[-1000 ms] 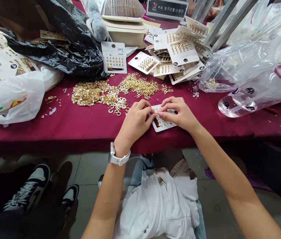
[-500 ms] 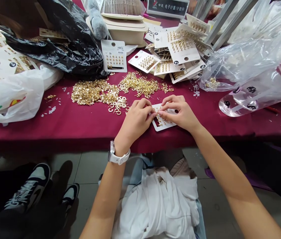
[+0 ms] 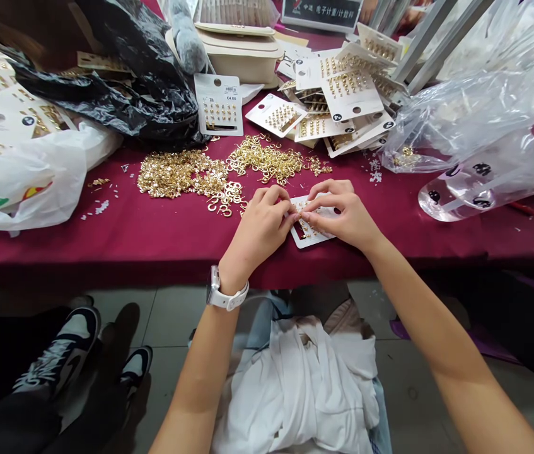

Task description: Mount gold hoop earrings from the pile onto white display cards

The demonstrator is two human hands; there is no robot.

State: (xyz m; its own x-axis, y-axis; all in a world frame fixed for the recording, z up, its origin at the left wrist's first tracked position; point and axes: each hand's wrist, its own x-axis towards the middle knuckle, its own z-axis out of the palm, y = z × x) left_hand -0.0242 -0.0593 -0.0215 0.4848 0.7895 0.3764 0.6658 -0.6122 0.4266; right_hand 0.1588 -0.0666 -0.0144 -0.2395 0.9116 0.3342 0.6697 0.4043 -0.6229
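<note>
A white earring card (image 3: 313,239) with rows of small gold earrings lies on the dark red tablecloth under both hands. Over its upper left part, my left hand (image 3: 269,217) is closed in a pinch, its fingertips meeting those of the other hand. From the right, my right hand (image 3: 349,214) also pinches, thumb and forefinger together above the card. What sits between the fingertips is too small and covered to make out. Just beyond the hands are a heap of gold hooks (image 3: 267,157) and a heap of small gold pieces (image 3: 172,173).
A filled earring card (image 3: 220,104) stands upright behind the heaps. Stacked cards (image 3: 352,98) lie at the back right, near metal bars (image 3: 430,53). A clear bottle (image 3: 475,183) and plastic bags are at right; a black bag (image 3: 153,82) and white bag (image 3: 34,183) at left.
The view has shifted very slightly. Both hands keep their pinch over the card, with hardly any visible movement.
</note>
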